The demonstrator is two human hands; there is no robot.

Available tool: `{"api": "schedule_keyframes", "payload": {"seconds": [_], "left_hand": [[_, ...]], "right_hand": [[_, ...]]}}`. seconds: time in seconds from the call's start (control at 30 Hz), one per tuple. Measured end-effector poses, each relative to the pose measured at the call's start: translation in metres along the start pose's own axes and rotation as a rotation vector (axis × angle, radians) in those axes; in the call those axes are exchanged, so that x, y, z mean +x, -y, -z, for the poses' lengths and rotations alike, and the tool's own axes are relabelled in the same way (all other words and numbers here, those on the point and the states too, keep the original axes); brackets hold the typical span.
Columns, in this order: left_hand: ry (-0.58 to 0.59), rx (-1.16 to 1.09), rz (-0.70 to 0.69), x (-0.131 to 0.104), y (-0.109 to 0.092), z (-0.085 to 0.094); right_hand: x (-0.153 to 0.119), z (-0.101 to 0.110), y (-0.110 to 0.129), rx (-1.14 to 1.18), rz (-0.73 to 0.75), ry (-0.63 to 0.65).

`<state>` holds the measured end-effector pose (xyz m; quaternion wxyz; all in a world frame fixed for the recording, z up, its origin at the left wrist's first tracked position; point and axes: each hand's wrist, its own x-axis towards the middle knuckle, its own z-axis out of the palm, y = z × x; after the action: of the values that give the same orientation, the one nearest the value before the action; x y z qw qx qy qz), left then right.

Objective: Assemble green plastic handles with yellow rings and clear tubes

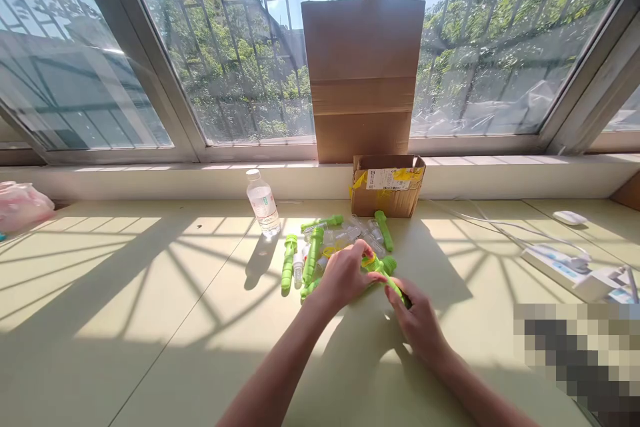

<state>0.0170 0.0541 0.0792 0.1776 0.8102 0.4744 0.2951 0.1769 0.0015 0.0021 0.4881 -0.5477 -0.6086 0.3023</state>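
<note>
My right hand point(419, 325) is closed round the narrow body of a green flashlight-shaped plastic tube point(394, 285), which slants up and to the left. My left hand point(349, 275) has its fingers closed at the wide end of that tube, by a yellow ring point(369, 260). The fingers partly cover both pieces. Just beyond my hands lie more green plastic tubes, one upright in the picture point(313, 255) and one at the left point(289, 263). Among them are clear plastic pieces point(345, 235) and another yellow ring point(329, 251).
A clear water bottle point(263, 205) stands left of the pile. Behind it are an opened cardboard box point(387, 197) and a tall cardboard sheet point(364, 80) against the window. At right lie a white power strip point(555, 265) with cables and a white mouse point(570, 218); a pink bag point(23, 208) sits far left.
</note>
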Motion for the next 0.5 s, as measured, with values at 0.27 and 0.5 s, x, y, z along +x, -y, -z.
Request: {"api": "schedule_keyframes", "payload": {"seconds": [0.27, 0.5], "left_hand": [[0.034, 0.059, 0.029, 0.0004, 0.0014, -0.0041], [0.114, 0.031, 0.015, -0.0002, 0.0028, 0.0038]], "right_hand": [[0.0004, 0.0006, 0.0027, 0.0, -0.028, 0.029], [-0.0009, -0.0001, 0.0036, 0.128, -0.113, 0.037]]}}
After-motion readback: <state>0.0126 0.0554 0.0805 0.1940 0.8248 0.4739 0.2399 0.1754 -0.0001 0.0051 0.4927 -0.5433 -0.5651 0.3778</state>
